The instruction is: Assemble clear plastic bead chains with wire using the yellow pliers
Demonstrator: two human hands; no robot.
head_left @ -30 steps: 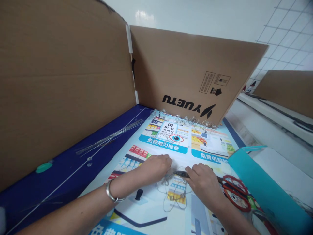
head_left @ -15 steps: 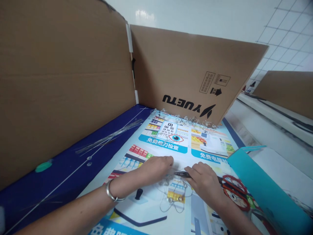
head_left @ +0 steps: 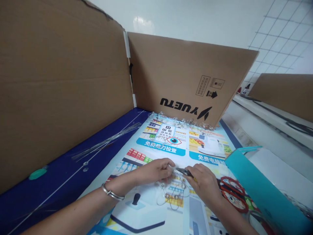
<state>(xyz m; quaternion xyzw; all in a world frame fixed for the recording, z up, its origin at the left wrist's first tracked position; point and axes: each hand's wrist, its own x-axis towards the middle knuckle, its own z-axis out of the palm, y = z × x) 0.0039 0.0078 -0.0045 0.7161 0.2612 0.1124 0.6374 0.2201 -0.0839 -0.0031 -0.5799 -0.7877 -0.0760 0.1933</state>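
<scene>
My left hand [head_left: 158,170], with a silver bangle [head_left: 112,192] on its wrist, is closed in a pinch over the printed sheet [head_left: 149,163]; the thin wire piece at its fingertips is too small to make out well. My right hand [head_left: 204,179] is wrapped round dark-jawed pliers [head_left: 183,171], whose tip points left and nearly meets the left fingers. Just below the hands hangs or lies a looped wire piece with clear beads [head_left: 171,196]; I cannot tell which.
Red-handled scissors [head_left: 232,186] lie right of my right hand, beside a turquoise box [head_left: 264,192]. Thin wires [head_left: 107,142] and a green lump [head_left: 37,174] rest on the blue surface at left. Beaded wire pieces [head_left: 186,123] line the foot of the cardboard panel [head_left: 190,71].
The view has shifted slightly. My left fingers have turned and opened a little round the small wire piece, and the beaded loops below have shifted. The pliers remain in my right hand.
</scene>
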